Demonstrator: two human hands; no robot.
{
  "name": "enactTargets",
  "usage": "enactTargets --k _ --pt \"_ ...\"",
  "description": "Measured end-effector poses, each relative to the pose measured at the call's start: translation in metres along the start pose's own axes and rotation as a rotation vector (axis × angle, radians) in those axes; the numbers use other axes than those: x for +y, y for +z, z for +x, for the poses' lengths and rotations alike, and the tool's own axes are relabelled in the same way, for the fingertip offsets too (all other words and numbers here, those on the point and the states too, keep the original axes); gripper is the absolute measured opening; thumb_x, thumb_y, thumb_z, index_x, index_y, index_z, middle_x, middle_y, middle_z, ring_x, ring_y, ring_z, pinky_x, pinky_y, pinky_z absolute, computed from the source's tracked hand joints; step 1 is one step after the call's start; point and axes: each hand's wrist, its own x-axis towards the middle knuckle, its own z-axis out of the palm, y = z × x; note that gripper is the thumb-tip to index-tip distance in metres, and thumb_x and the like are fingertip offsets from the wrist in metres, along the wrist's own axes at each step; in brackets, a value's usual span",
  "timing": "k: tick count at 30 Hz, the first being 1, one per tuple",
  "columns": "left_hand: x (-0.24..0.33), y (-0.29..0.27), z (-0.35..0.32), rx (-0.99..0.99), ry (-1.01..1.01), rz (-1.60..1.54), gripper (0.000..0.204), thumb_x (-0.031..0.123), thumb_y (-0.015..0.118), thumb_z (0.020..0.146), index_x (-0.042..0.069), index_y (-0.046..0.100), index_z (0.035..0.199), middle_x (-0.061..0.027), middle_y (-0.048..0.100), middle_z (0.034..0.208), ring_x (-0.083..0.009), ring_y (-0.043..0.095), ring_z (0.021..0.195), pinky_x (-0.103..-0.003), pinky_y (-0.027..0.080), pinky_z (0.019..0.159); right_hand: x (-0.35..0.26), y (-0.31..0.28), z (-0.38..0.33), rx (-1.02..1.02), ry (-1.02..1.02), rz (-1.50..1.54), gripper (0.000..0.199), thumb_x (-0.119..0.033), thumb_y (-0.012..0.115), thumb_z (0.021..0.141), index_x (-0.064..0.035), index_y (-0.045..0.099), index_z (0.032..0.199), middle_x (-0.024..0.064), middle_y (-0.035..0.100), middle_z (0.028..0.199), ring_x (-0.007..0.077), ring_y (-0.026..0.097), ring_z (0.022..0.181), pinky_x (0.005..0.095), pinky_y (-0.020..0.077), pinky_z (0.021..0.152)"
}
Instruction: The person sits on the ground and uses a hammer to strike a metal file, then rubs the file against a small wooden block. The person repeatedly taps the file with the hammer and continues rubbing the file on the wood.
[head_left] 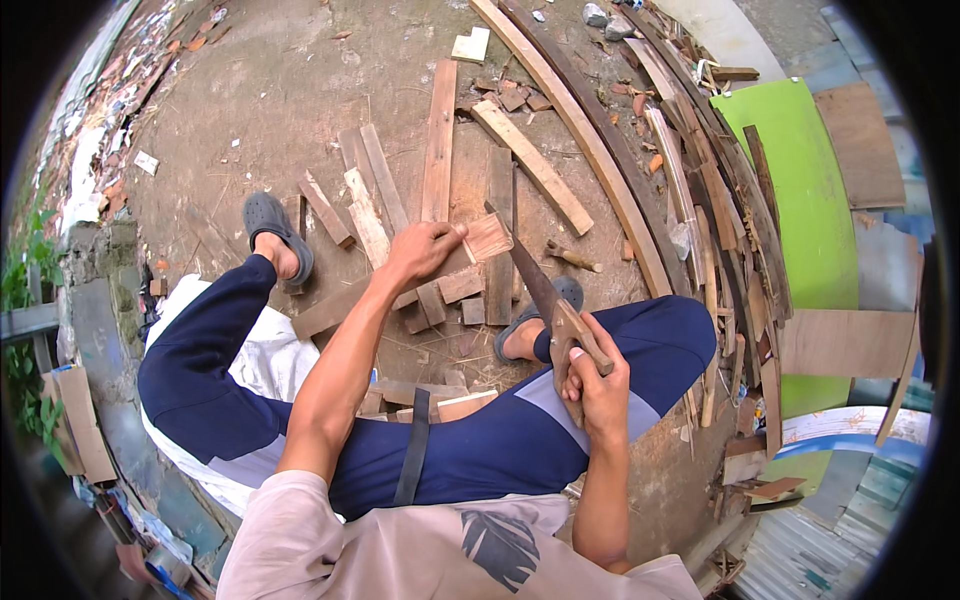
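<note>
My right hand (600,378) is closed round the wooden handle (566,335) of a handsaw. Its dark blade (533,275) slants up and to the left, the upper part lying along the right edge of a short wood block (488,238). My left hand (425,250) has its fingers closed on the left side of that block, which sits over several other wood offcuts. Beneath it, a dark plank (498,180) and a longer board (335,308) lie across each other. From this view I cannot tell whether the saw's teeth touch the wood.
Several loose wood strips, such as a pale batten (535,165) and a reddish board (440,140), lie ahead on the ground. Long beams (590,140) curve along the right beside piled timber and a green panel (800,200). A white sack (270,360) lies at my left leg.
</note>
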Motion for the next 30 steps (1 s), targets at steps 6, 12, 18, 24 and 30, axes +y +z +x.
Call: enactTargets --k 6,12,18,24,30 --pt "0.028 -0.047 0.013 -0.070 0.002 -0.335 0.085 0.069 0.032 0.104 -0.004 0.071 0.120 -0.0283 0.072 0.110 -0.0360 0.067 0.107 -0.046 0.048 0.097 -0.001 0.002 0.001 -0.008 -0.024 -0.010 0.052 0.001 0.059 0.096 0.0089 0.048 0.146 0.0033 0.059 0.071 0.0064 0.048 0.051 0.0237 0.0401 0.047" --pt "0.026 -0.055 0.023 0.136 0.075 -0.741 0.085 0.073 0.027 0.103 0.001 0.070 0.093 -0.0092 0.067 0.083 -0.0193 0.064 0.078 -0.036 0.050 0.077 -0.002 0.007 0.001 -0.012 -0.034 -0.031 0.051 0.002 0.059 0.096 0.0095 0.047 0.146 0.0033 0.059 0.071 0.0059 0.048 0.051 0.0233 0.0395 0.047" --pt "0.054 -0.064 0.014 -0.024 -0.057 -1.100 0.088 0.083 0.024 0.096 0.006 0.064 0.079 -0.0059 0.056 0.063 -0.0171 0.055 0.057 -0.032 0.046 0.064 0.001 0.005 0.001 0.005 -0.041 -0.018 0.054 0.000 0.061 0.095 0.0076 0.048 0.146 -0.0004 0.052 0.064 0.0054 0.045 0.047 0.0232 0.0375 0.043" --pt "0.054 -0.065 0.013 0.019 -0.124 -1.144 0.086 0.085 0.029 0.094 0.007 0.065 0.084 -0.0054 0.058 0.068 -0.0173 0.057 0.062 -0.032 0.047 0.067 0.002 0.007 0.001 -0.001 -0.051 -0.063 0.053 0.000 0.061 0.095 0.0084 0.048 0.146 0.0005 0.054 0.066 0.0056 0.046 0.048 0.0231 0.0382 0.044" --pt "0.060 -0.064 0.009 0.162 -0.166 -1.107 0.083 0.083 0.032 0.094 0.007 0.065 0.089 -0.0054 0.060 0.073 -0.0170 0.058 0.069 -0.033 0.048 0.071 -0.001 0.007 0.001 -0.029 -0.031 -0.075 0.053 -0.001 0.060 0.096 0.0076 0.048 0.147 0.0014 0.058 0.070 0.0045 0.047 0.051 0.0221 0.0380 0.046"
